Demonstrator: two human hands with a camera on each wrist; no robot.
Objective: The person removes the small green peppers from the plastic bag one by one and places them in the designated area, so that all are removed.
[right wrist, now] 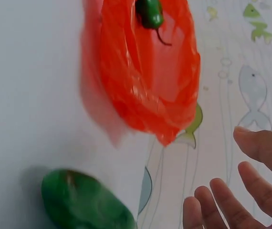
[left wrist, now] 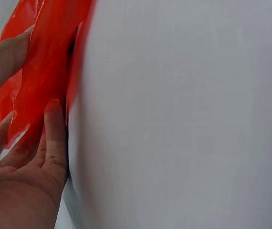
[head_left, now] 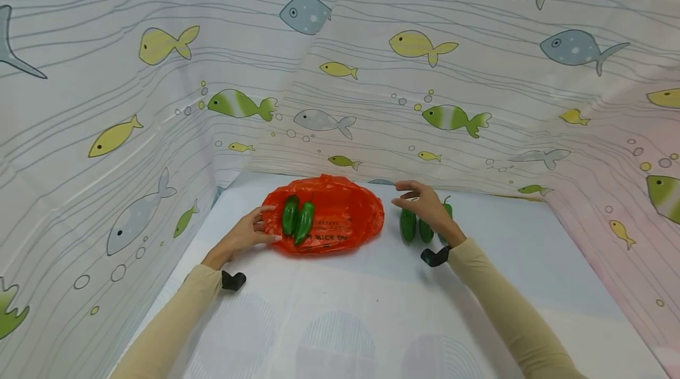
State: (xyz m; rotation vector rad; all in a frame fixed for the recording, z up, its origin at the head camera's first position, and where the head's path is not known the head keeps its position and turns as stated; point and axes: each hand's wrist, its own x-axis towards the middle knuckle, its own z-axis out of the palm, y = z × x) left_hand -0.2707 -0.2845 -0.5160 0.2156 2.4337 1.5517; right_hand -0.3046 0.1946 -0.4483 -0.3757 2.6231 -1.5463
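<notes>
Bag, one, red plastic, thin film, dark print inside: it lies on your white table with its mouth spread and rim raised, left of centre before you. First pair, two peppers, green: these lie side by side in the bag toward its left end, stems away from you, their weight probably helping to keep the film flat. Left hand, one: your thumb and fingers hold the bag's left edge, some tips over the rim and others along the outer wall, presumably so the light film neither slides nor folds in. Further lot, three peppers, green: these lie on the table to the right of the bag, apart from it, roughly in a row, within your right hand's reach. Right hand, one, empty: it hangs above that row, thumb and fingers apart, partly hiding it in the head view. Your hands are well apart, one on each side. Backdrop, fish-print sheet: it rises behind and beside the table, apparently as a screen.
</notes>
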